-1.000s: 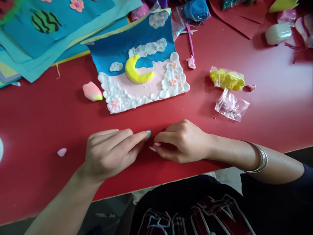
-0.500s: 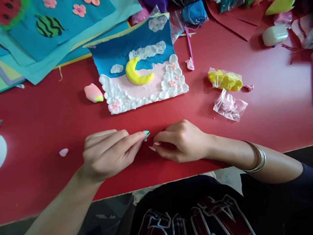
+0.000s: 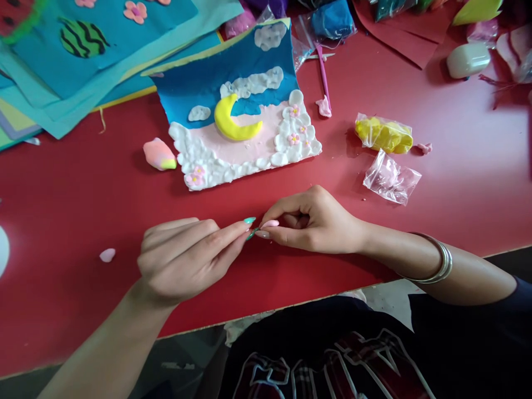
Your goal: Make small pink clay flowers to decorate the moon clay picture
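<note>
My right hand [image 3: 318, 221] pinches a small pink clay petal [image 3: 270, 223] between thumb and forefinger, above the red table. Facing it, my left hand [image 3: 187, 255] is closed in a pinch at the green-nailed fingertips, with a tiny bit of pink clay [image 3: 248, 229] just showing between them. The two sets of fingertips touch or nearly touch. Another pink clay petal [image 3: 107, 255] lies on the table left of my left hand. Beyond both hands lies a clay picture [image 3: 253, 152] with a yellow moon [image 3: 233, 123], white clouds and small pink flowers.
A peach-coloured clay lump [image 3: 159, 154] sits left of the picture. To the right are bags of yellow clay [image 3: 384, 134] and pink clay [image 3: 390, 176]. A pink tool [image 3: 323, 77] lies behind, near a blue clay bag [image 3: 332, 21]. Blue sheets [image 3: 124, 61] are stacked at far left.
My right hand has moved slightly up and left, bringing its fingertips to those of my left hand. The petal in it now shows more fully. My left hand has hardly moved.
</note>
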A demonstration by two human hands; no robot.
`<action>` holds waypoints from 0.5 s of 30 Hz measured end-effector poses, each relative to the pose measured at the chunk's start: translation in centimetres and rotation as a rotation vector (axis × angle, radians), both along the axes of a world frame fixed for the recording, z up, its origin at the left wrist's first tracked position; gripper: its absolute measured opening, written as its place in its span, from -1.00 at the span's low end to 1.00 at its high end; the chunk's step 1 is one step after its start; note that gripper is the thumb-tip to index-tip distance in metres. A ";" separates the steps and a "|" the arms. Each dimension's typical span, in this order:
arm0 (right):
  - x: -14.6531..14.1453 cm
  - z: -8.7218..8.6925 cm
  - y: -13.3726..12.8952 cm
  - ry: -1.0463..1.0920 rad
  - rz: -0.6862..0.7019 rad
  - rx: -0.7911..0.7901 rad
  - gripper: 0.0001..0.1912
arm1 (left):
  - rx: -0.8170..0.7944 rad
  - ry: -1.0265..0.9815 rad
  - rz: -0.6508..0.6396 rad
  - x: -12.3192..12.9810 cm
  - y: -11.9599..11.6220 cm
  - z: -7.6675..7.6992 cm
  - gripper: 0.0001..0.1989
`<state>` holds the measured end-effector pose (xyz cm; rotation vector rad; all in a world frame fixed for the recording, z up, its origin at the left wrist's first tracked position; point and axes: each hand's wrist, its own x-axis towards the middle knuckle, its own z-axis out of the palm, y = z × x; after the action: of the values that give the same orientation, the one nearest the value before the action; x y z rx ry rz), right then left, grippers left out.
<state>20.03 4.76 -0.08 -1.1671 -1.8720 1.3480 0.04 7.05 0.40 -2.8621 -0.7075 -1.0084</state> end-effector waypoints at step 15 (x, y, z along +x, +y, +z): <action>0.0 0.1 0.0 0.069 0.052 -0.087 -0.72 | -0.088 -0.049 -0.026 0.1 -0.3 0.2 -0.68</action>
<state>20.02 4.76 0.01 -1.1061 -1.8224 1.4932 0.12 6.76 0.62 -2.9376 -0.7381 -1.0803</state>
